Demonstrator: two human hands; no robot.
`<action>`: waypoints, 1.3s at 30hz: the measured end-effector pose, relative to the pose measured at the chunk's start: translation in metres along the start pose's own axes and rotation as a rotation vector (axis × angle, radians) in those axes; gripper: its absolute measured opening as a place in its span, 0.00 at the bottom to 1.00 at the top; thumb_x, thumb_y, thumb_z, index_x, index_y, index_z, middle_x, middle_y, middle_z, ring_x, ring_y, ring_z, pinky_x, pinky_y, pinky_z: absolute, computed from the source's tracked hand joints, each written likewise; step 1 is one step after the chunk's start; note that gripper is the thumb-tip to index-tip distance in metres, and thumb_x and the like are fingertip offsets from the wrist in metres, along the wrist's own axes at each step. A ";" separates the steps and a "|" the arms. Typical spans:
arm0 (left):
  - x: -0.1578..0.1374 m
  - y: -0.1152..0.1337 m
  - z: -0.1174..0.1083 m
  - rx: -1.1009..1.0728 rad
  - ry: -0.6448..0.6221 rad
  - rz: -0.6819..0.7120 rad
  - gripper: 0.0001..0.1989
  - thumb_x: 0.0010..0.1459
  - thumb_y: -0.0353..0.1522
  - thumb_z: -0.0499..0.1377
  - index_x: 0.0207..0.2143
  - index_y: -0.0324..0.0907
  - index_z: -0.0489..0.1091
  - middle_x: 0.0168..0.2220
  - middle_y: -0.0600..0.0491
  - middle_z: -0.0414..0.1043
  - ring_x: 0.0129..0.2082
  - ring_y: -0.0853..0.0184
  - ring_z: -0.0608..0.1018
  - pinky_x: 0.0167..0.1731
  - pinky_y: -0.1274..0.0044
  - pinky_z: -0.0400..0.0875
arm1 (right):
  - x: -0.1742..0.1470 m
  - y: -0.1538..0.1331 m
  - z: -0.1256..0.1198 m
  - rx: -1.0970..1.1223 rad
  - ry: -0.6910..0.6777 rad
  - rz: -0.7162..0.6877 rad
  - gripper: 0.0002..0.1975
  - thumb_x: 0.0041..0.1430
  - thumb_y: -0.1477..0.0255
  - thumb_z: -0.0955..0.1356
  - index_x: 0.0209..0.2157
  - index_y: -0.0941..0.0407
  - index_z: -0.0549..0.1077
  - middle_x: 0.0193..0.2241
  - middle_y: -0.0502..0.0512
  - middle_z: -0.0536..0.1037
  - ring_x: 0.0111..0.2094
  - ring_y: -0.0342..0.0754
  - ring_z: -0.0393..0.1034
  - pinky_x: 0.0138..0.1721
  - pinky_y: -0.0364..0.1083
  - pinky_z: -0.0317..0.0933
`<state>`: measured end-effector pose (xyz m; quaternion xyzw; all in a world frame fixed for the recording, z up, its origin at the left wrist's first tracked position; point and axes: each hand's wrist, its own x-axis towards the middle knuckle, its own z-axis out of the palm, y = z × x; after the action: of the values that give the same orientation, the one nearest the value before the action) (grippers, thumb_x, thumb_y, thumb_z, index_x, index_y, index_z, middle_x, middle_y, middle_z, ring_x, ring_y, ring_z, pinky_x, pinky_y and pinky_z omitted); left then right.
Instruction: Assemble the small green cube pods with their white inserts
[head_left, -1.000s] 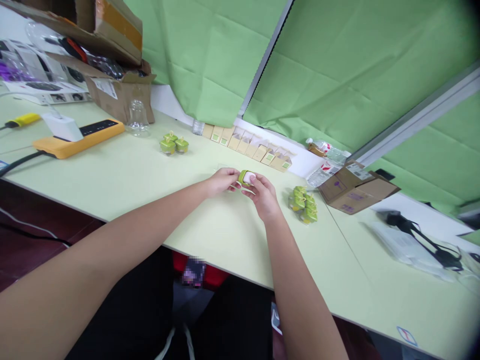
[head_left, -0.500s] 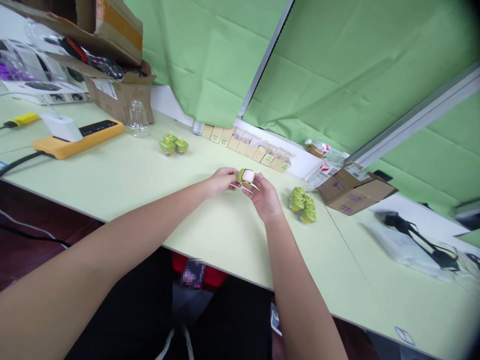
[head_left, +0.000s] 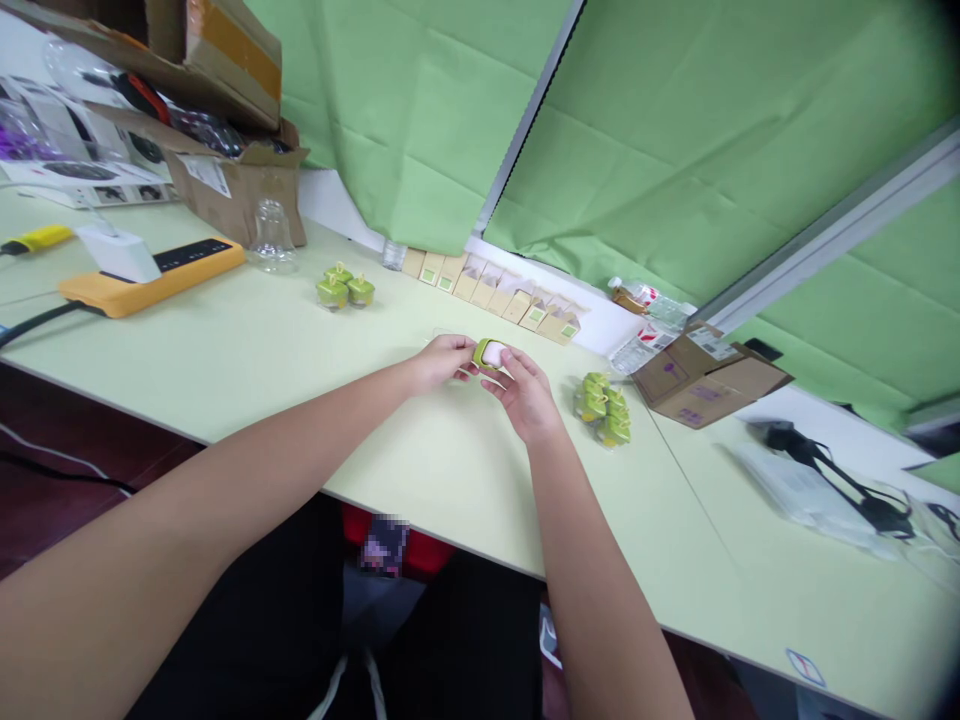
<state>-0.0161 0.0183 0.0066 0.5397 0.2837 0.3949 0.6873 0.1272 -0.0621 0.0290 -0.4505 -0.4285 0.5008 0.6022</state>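
Observation:
Above the table [head_left: 420, 460], both hands meet at a small green lid-like piece [head_left: 480, 355] with a pinkish-white pad [head_left: 493, 353] in its middle. My left hand [head_left: 439, 362] is closed, pinching the piece at its left edge. On the other side, my right hand [head_left: 525, 393] has its thumb on the white pad and its fingers curled below. The underside of the piece is hidden. Several small clear tubs with green lids [head_left: 604, 408] stand to the right of my right hand. Three similar tubs [head_left: 345, 287] sit further back on the left.
Small cardboard boxes [head_left: 495, 292] line the wall. An orange power strip [head_left: 154, 280] and a clear plastic bottle-like container [head_left: 274, 238] are left, beside an open carton [head_left: 247, 190]. Plastic bottles [head_left: 641, 345], another carton [head_left: 705, 378] and a black strap [head_left: 832, 475] lie right.
My right thumb has moved left onto the white pad and covers part of it. My left hand keeps its hold, and the tubs stay where they were.

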 end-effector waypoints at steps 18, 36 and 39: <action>-0.001 0.001 0.001 0.013 0.004 0.009 0.09 0.54 0.34 0.65 0.31 0.37 0.71 0.27 0.53 0.71 0.27 0.72 0.74 0.31 0.76 0.68 | 0.000 -0.002 0.001 0.009 -0.001 0.018 0.18 0.49 0.61 0.76 0.40 0.52 0.73 0.38 0.52 0.80 0.37 0.49 0.77 0.38 0.47 0.70; -0.002 0.001 0.001 0.015 0.014 0.026 0.08 0.55 0.33 0.64 0.31 0.37 0.71 0.28 0.52 0.71 0.27 0.71 0.74 0.30 0.76 0.67 | 0.001 0.002 0.001 -0.007 -0.001 -0.023 0.20 0.47 0.61 0.77 0.41 0.51 0.74 0.38 0.50 0.81 0.36 0.46 0.78 0.39 0.45 0.71; -0.002 0.002 0.001 -0.030 0.017 0.013 0.05 0.54 0.30 0.64 0.32 0.36 0.72 0.29 0.53 0.71 0.28 0.72 0.74 0.31 0.76 0.68 | 0.003 0.003 -0.002 0.024 0.022 -0.013 0.18 0.47 0.63 0.77 0.40 0.52 0.75 0.37 0.50 0.81 0.36 0.48 0.78 0.40 0.46 0.72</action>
<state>-0.0164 0.0163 0.0087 0.5278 0.2801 0.4082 0.6901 0.1290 -0.0586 0.0258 -0.4458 -0.4189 0.4969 0.6155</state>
